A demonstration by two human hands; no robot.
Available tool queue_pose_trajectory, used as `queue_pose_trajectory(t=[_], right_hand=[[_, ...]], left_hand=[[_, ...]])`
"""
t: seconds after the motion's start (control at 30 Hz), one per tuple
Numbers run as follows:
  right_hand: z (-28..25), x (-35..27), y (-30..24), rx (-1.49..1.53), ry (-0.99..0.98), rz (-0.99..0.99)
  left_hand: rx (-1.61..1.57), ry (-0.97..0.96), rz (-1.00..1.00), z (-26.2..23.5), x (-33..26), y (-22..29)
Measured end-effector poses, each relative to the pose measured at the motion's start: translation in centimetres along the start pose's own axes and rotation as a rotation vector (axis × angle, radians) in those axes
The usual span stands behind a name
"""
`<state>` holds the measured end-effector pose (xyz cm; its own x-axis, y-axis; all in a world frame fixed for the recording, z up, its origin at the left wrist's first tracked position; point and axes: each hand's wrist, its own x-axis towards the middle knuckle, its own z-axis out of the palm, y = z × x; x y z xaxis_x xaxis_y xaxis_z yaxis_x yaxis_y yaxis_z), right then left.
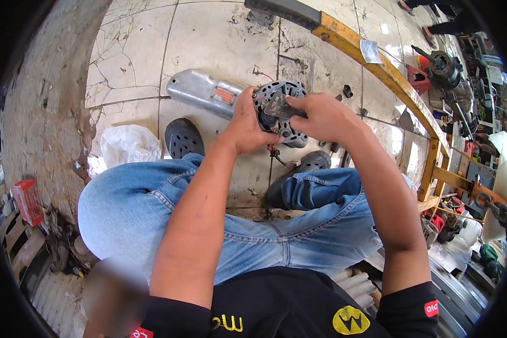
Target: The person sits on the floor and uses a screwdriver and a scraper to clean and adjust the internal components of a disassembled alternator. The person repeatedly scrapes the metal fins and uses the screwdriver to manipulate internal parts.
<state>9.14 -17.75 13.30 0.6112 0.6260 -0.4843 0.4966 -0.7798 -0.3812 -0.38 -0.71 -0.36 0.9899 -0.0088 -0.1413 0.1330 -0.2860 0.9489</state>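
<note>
In the head view, a person in faded jeans [135, 211] and a black shirt [276, 304] sits over a worn, pale tiled floor [214, 34], a slotted metal housing [277, 85] between two bare hands near the middle of the scene. The left hand [245, 125] is spread wide along the housing's 9 o'clock side, gripping it with the thumb at the lower edge. The right hand [328, 116], fingers curled in, pinches a dark flat piece [275, 106] over the housing's face. Other positions are read from the housing.

A silver metal cover [194, 90] lies at 9 o'clock, partly hidden by the left hand. Tiles at 10 o'clock are cracked, the joints dark with grime. A crumpled white plastic bag [129, 145] sits between 8 and 9 o'clock; farther out at 9, the tile gives way to rough brown ground [48, 96].

A yellow metal frame [348, 39] arcs from 12 o'clock round to 4, near a heavy chain [493, 207]. Beyond it, a dark round machine part [445, 69] stands amid workshop clutter between 2 and 3 o'clock, and another person's foot [430, 38] shows at 2.
</note>
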Motion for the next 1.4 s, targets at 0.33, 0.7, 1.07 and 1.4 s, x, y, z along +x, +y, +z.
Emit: queue_pose_trajectory(t=[0.33,0.7,1.07,1.4], right_hand=[[1.2,-0.9,-1.2,0.011,0.004,0.036],[1.4,-2.2,-0.5,0.089,0.075,0.034],[3.5,-1.5,-4.8,0.253,0.201,0.211],[2.9,-0.9,-4.8,0.265,0.148,0.213]], left_hand=[[-0.064,-0.033,0.011,0.1,0.3,-0.2],[-0.041,-0.060,0.031,0.0,0.5,0.3],[-0.178,-0.030,0.024,0.7,0.5,0.2],[-0.198,0.023,0.038,1.4,0.6,-1.3]])
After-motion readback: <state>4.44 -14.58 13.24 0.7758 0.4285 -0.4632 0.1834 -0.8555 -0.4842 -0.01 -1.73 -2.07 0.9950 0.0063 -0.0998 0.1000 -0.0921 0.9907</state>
